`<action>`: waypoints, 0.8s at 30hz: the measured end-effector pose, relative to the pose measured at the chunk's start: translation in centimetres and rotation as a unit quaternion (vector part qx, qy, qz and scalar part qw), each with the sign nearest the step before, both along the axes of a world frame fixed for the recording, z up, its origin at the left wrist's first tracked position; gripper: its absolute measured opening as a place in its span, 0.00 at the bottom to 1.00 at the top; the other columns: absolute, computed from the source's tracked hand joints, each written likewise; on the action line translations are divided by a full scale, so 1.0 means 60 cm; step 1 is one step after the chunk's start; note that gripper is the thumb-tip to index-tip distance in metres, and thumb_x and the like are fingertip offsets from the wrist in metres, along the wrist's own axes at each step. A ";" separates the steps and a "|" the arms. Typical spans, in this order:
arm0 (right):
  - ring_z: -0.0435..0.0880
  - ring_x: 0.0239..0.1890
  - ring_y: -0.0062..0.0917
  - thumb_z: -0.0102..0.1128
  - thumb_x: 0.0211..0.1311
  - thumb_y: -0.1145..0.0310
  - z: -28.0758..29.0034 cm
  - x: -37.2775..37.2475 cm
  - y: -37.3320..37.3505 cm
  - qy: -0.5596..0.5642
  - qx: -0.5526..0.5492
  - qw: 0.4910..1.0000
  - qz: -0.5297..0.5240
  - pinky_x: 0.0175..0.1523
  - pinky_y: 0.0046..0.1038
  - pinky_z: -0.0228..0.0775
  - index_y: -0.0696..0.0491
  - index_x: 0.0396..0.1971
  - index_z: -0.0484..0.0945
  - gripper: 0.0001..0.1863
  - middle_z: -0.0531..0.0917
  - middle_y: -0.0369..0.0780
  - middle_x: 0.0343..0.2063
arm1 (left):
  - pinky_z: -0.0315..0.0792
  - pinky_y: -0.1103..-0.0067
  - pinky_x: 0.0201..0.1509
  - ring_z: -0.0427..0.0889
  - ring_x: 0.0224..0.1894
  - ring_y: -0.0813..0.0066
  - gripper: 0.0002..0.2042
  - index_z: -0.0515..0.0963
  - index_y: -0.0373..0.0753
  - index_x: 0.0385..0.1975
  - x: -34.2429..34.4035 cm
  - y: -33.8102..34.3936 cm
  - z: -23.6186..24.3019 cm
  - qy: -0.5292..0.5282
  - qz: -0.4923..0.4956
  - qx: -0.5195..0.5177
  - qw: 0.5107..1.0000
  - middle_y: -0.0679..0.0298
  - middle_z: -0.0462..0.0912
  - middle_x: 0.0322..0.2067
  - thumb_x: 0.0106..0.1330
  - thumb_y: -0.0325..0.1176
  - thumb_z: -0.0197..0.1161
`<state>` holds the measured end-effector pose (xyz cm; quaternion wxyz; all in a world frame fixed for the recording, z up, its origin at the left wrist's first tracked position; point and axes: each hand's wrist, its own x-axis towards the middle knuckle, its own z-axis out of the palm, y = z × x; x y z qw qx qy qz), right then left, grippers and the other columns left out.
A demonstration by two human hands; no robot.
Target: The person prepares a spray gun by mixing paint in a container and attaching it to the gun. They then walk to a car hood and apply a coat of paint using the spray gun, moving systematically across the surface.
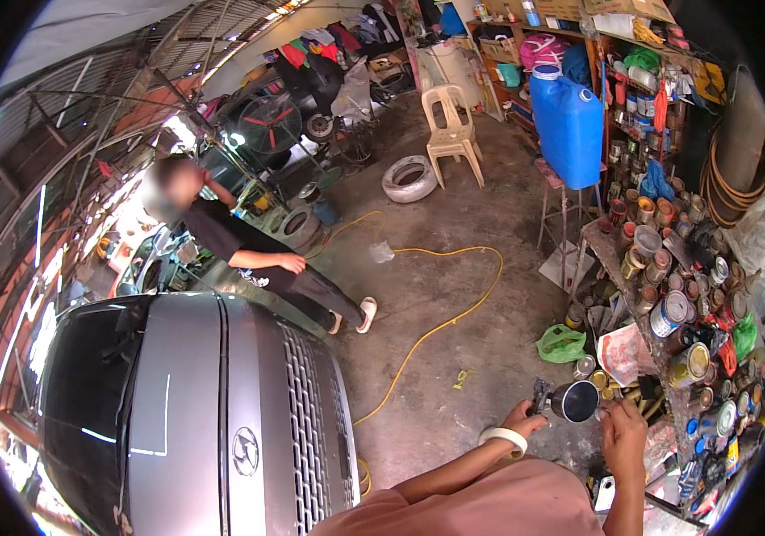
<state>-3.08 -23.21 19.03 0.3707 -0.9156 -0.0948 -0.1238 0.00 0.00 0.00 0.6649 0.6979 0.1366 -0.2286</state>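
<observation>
Left hand (520,420): closed on what looks like a spray gun (540,395); white ring (505,439) around wrist.
Right hand (622,425): fingers bent at the cup's right rim; pinching or only touching, cannot tell.
Cup (573,401): between the hands, beside the bench (612,259), dark mouth facing up.
Done: gun in hand, cup uncovered (judged).
Left: filling level unreadable; remaining handling of the cup cannot be gauged.
Car (190,375): well apart, at left.
</observation>
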 end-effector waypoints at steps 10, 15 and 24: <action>0.83 0.35 0.47 0.61 0.61 0.78 0.020 -0.016 0.022 0.039 0.090 0.995 -0.001 0.42 0.41 0.74 0.61 0.37 0.82 0.06 0.83 0.50 0.33 | 0.72 0.77 0.39 0.76 0.31 0.76 0.18 0.76 0.35 0.40 -0.001 0.001 0.011 -0.007 0.022 -0.034 0.999 0.65 0.79 0.28 0.55 0.37 0.71; 0.84 0.37 0.47 0.63 0.59 0.78 0.025 -0.009 0.015 -0.010 0.016 1.000 0.011 0.43 0.42 0.75 0.60 0.38 0.83 0.07 0.83 0.49 0.34 | 0.72 0.75 0.38 0.77 0.30 0.75 0.20 0.76 0.35 0.42 -0.010 0.016 -0.027 -0.004 0.004 0.008 1.000 0.64 0.80 0.28 0.53 0.38 0.71; 0.84 0.37 0.47 0.62 0.63 0.76 0.004 -0.019 0.018 0.056 0.096 0.994 -0.019 0.42 0.39 0.75 0.60 0.40 0.83 0.07 0.84 0.51 0.35 | 0.72 0.76 0.38 0.77 0.32 0.76 0.18 0.77 0.35 0.38 -0.004 0.001 0.000 -0.002 0.010 0.035 0.999 0.64 0.80 0.28 0.53 0.39 0.71</action>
